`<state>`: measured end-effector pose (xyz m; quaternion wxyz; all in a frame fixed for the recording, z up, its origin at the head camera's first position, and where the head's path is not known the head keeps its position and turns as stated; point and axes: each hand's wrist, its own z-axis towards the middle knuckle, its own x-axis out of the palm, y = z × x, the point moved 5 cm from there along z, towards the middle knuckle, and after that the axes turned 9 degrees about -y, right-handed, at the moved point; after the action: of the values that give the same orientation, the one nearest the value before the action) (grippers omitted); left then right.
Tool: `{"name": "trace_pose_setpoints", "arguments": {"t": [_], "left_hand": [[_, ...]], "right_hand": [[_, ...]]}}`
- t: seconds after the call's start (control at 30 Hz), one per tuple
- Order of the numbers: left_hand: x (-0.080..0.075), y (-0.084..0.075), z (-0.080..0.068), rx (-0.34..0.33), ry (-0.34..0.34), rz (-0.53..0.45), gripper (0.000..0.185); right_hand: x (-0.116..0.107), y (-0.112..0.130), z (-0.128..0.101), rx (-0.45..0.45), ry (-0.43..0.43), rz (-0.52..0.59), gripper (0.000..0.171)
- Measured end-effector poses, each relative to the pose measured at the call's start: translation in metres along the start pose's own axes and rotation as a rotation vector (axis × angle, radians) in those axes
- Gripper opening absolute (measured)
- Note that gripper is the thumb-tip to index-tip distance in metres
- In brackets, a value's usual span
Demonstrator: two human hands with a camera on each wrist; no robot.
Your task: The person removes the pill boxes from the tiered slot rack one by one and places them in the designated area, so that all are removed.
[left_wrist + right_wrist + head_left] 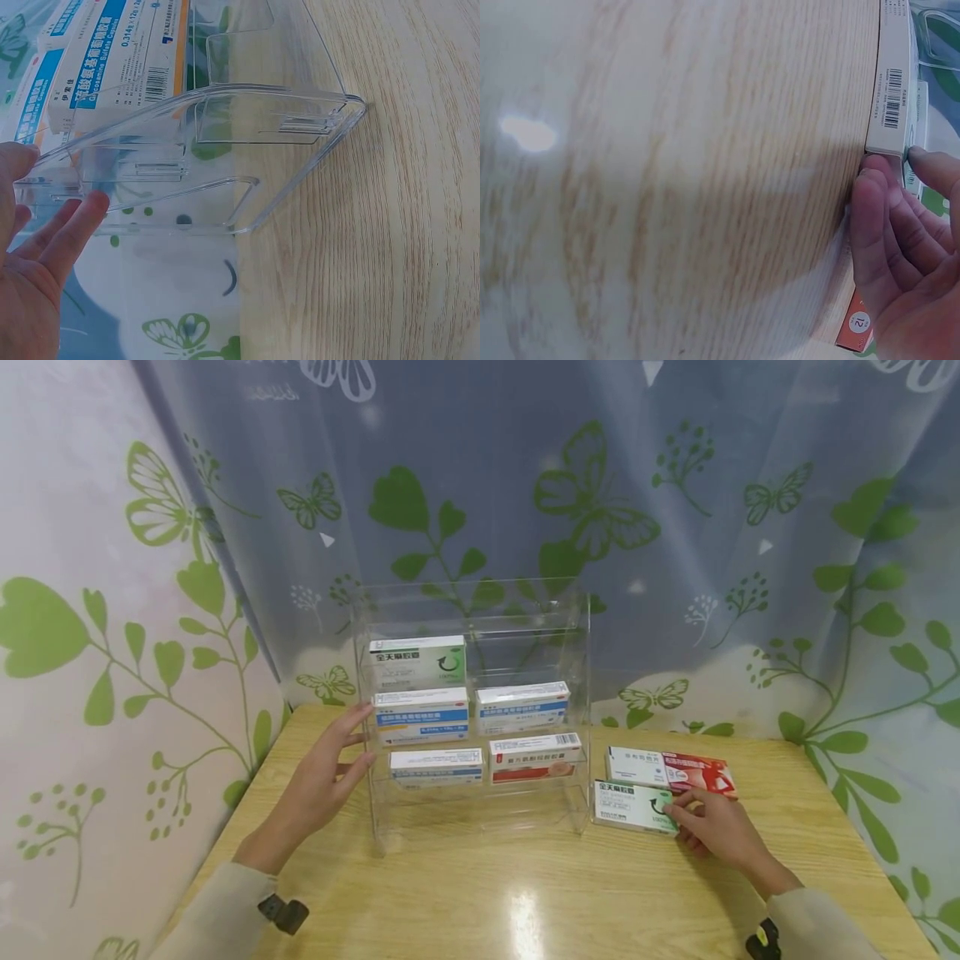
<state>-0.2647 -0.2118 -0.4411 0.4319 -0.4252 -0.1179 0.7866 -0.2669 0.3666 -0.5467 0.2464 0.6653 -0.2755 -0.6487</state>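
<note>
A clear acrylic display rack (480,817) stands on the table with several medicine boxes on its tiers. My left hand (318,781) is at the rack's left side, its fairly straight fingers touching the side panel; the left wrist view shows the fingertips (96,202) against the clear plastic. To the right of the rack, my right hand (723,831) pinches the right end of a white and green medicine box (626,804), thumb on top and fingers at its end. Behind that box lie a white medicine box (633,762) and a red one (699,768), side by side.
On the rack, a green and white box (416,664) sits high on the left, with blue and white boxes (422,720) lower down and a red and white box (534,760) at lower right. Patterned curtains (480,460) border the wooden table (450,902) behind and at both sides.
</note>
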Motion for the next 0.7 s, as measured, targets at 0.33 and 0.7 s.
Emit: {"name": "trace_pose_setpoints", "arguments": {"t": [0.33,0.7], "left_hand": [[0.001,0.002,0.0,0.012,-0.005,0.0,0.076],[0.002,0.002,0.0,0.013,-0.003,-0.009,0.076]], "right_hand": [[0.001,0.002,0.0,0.01,-0.008,0.014,0.037],[-0.015,0.008,-0.002,0.0,-0.126,-0.079,0.046]]}}
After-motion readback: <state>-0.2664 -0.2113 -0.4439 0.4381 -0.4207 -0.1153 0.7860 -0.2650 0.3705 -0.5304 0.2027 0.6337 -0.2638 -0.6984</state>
